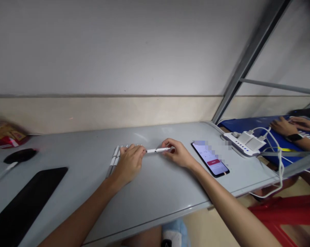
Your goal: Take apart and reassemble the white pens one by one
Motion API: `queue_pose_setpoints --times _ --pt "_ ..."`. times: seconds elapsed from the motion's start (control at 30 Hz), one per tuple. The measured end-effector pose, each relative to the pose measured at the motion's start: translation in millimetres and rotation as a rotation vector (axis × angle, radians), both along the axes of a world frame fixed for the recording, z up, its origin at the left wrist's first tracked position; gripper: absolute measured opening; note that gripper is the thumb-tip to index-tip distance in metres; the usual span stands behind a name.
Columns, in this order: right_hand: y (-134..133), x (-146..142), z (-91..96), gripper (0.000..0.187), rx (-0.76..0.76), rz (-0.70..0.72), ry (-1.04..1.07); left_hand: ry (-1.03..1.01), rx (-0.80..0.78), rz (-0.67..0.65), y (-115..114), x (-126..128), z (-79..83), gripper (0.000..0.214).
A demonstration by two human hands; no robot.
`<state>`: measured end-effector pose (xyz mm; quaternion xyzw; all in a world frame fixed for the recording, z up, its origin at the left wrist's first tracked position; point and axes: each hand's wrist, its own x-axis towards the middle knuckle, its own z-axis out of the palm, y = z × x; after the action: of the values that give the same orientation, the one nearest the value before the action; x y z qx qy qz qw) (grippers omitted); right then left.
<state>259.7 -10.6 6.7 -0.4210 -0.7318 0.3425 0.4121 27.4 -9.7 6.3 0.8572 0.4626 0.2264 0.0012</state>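
A white pen [155, 150] is held level just above the grey table, stretched between my two hands. My left hand [131, 159] grips its left end with closed fingers. At the pen's right end, my right hand [177, 152] pinches it between thumb and fingers. Several more white pens with grey lower parts [114, 159] lie side by side on the table, partly hidden beneath and behind my left hand.
To the right lies a phone [210, 159] with its screen lit. Beyond it a white power strip [240, 144] holds chargers and cables. A black mat [28, 202] and a dark oval object [20, 156] are on the left. Another person's hands [285, 127] show over a blue surface.
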Motion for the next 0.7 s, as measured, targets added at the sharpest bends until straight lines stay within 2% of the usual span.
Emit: queue_pose_setpoints --times 0.07,0.17,0.23,0.33,0.43,0.57,0.7 --pt "-0.6 -0.8 0.9 0.03 0.002 -0.009 0.015 -0.011 -0.005 0.001 0.5 -0.3 -1.3 0.029" --pt "-1.4 -2.1 2.5 0.024 -0.038 0.014 -0.056 -0.017 -0.006 0.005 0.2 -0.6 -2.2 0.029" --pt "-1.6 -2.6 3.0 0.021 0.018 -0.002 -0.098 -0.016 -0.006 0.001 -0.3 -0.8 -2.3 0.029" --pt "-0.3 -1.8 2.0 0.007 0.194 -0.057 -0.142 -0.022 -0.012 -0.008 -1.3 -0.7 -1.8 0.029" --pt "2.6 0.2 -1.1 0.015 0.335 -0.101 -0.21 -0.028 -0.012 -0.017 -2.3 -0.3 -0.2 0.028" --pt "5.4 4.5 -5.2 0.022 0.367 -0.181 -0.275 -0.021 0.012 -0.014 -2.2 -0.3 1.3 0.03" --pt "5.8 11.6 -5.3 0.022 0.356 -0.276 -0.368 -0.026 0.0 0.008 0.9 -2.9 0.8 0.034"
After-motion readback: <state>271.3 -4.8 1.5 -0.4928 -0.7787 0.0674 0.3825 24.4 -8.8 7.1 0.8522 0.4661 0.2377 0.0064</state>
